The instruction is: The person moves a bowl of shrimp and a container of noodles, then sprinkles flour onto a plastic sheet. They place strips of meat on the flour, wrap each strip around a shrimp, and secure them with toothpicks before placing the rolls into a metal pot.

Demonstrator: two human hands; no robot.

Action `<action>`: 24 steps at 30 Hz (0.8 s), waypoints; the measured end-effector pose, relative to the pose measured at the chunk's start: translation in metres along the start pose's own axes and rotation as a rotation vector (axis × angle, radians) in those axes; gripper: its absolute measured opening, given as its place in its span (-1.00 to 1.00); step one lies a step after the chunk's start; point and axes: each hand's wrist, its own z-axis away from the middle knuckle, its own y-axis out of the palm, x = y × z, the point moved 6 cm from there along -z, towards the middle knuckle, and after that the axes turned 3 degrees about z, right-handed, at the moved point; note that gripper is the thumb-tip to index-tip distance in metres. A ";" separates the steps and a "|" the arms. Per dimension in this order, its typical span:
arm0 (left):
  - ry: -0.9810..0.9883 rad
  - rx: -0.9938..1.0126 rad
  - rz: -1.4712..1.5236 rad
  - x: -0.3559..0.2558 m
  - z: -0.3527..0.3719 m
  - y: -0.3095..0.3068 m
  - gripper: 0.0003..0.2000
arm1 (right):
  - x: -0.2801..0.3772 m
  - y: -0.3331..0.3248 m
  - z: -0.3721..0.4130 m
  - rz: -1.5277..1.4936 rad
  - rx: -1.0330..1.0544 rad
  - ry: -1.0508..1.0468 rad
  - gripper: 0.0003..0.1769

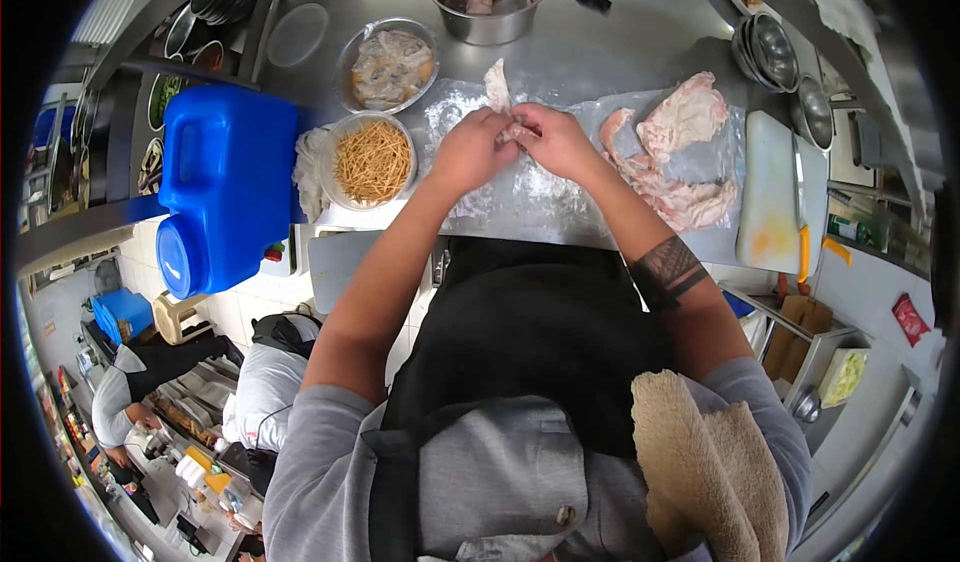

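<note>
My left hand (470, 150) and my right hand (555, 142) meet over the floured steel counter, fingers closed on a pale strip of raw meat or skin (496, 84). One end of the strip sticks out beyond my fingertips; the part between them is mostly hidden. White flour (543, 188) is spread beneath and around both hands. To the right, several larger raw pieces (683, 122) lie on a clear plastic sheet (715, 157). Left of my left hand are a tub of toothpicks (373, 162) and a metal bowl of greyish, wet-looking filling (393, 67).
A steel pot (487, 30) with a rolled piece inside stands at the back. A blue jerrycan (228, 182) stands left. On the right are a white cutting board (768, 187), a knife with an orange handle (803, 252) and stacked metal bowls (768, 52). Other people are at lower left.
</note>
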 end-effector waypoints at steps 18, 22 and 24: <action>0.053 -0.164 -0.082 -0.014 -0.009 -0.010 -0.64 | 0.001 -0.006 -0.041 0.092 0.032 0.015 -0.72; -0.016 -0.108 -0.030 0.006 -0.027 -0.004 -0.62 | -0.004 -0.002 -0.043 0.022 -0.024 0.018 -0.72; -0.027 -0.084 -0.040 0.012 -0.037 -0.002 -0.62 | -0.006 0.000 -0.040 -0.081 -0.097 -0.031 -0.71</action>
